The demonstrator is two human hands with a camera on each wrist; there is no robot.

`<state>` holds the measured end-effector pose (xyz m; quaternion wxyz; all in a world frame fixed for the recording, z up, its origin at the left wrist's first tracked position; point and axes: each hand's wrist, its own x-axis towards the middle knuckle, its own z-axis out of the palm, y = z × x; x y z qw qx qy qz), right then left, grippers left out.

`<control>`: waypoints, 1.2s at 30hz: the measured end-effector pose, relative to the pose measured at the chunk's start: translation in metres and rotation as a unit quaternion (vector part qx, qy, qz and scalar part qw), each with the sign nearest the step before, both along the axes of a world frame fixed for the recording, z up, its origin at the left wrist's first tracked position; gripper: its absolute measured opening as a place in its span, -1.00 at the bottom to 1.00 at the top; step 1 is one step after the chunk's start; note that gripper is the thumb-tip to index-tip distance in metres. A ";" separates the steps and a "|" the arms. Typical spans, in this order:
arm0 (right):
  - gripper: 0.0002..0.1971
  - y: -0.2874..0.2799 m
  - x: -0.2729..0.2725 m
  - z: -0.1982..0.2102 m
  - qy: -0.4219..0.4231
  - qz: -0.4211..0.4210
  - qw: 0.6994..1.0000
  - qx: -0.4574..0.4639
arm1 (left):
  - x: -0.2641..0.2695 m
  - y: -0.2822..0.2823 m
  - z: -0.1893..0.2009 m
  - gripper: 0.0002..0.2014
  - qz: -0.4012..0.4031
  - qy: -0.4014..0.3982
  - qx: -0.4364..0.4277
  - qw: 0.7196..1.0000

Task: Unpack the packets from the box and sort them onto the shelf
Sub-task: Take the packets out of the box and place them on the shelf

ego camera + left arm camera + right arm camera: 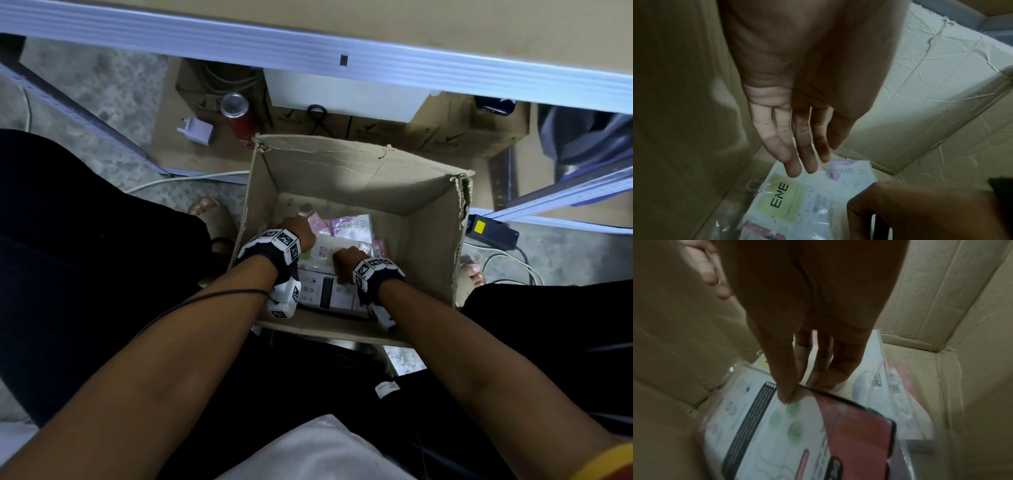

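Note:
An open cardboard box (428, 240) stands on the floor between my legs, with several plastic packets lying flat on its bottom. Both my hands are down inside it. My left hand (807, 162) hangs with straight fingers just over a clear packet with a green label (781, 199), holding nothing. My right hand (803, 391) pinches the upper edge of a white and red packet (777, 426), thumb on its face, fingers behind it. Pink packets (349, 226) lie further back. The shelf edge (308, 51) runs across the top of the head view.
Under the shelf stand a red can (239, 120), a white charger (197, 132), a white box (342, 99) and brown cartons (445, 137). A white cable (188, 180) runs left of the box; a black adapter (493, 233) lies to its right. My sandalled foot (209, 212) is beside the box.

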<state>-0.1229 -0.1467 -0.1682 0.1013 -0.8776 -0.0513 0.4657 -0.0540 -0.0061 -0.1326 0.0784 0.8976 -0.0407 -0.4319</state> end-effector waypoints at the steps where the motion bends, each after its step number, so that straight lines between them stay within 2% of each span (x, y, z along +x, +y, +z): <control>1: -0.68 -0.001 0.001 0.000 0.007 -0.010 1.000 0.004 | 0.000 -0.001 -0.002 -0.68 0.001 0.001 0.001 1.000; 4: -0.62 -0.004 0.003 0.003 0.035 -0.024 0.999 0.018 | 0.000 -0.003 -0.006 -0.70 0.007 0.003 0.000 1.000; 8: -0.64 -0.008 0.002 0.006 0.065 -0.021 0.997 0.035 | 0.002 -0.005 -0.017 -0.69 -0.007 0.005 0.003 1.000; 11: -0.72 -0.014 -0.001 0.006 0.064 -0.013 0.997 0.036 | 0.002 -0.009 -0.027 -0.70 -0.018 -0.003 0.008 1.000; 14: -0.67 -0.018 -0.002 0.007 0.063 -0.014 0.997 0.037 | 0.002 -0.013 -0.041 -0.72 -0.035 -0.019 -0.003 0.999; 20: -0.54 -0.030 -0.001 0.005 0.047 -0.030 0.998 0.031 | 0.000 -0.011 -0.068 -0.55 -0.076 -0.050 -0.041 0.995; 23: -0.57 -0.029 -0.001 0.005 0.059 -0.036 0.997 0.028 | -0.001 -0.015 -0.073 -0.51 -0.113 -0.059 -0.034 0.991; 26: -0.58 -0.026 -0.002 0.006 0.079 -0.022 0.996 0.025 | 0.003 -0.018 -0.073 -0.56 -0.151 -0.079 -0.003 0.985; 31: -0.58 -0.025 -0.006 0.008 0.087 0.002 0.996 0.025 | 0.006 -0.021 -0.071 -0.80 -0.183 -0.063 0.015 0.981; 34: -0.59 -0.026 -0.006 0.009 0.087 0.008 0.996 0.024 | 0.005 -0.026 -0.069 -0.81 -0.175 -0.044 -0.001 0.984; 36: -0.59 -0.027 -0.007 0.009 0.085 0.004 0.996 0.024 | 0.004 -0.027 -0.068 -0.70 -0.177 -0.022 -0.026 0.984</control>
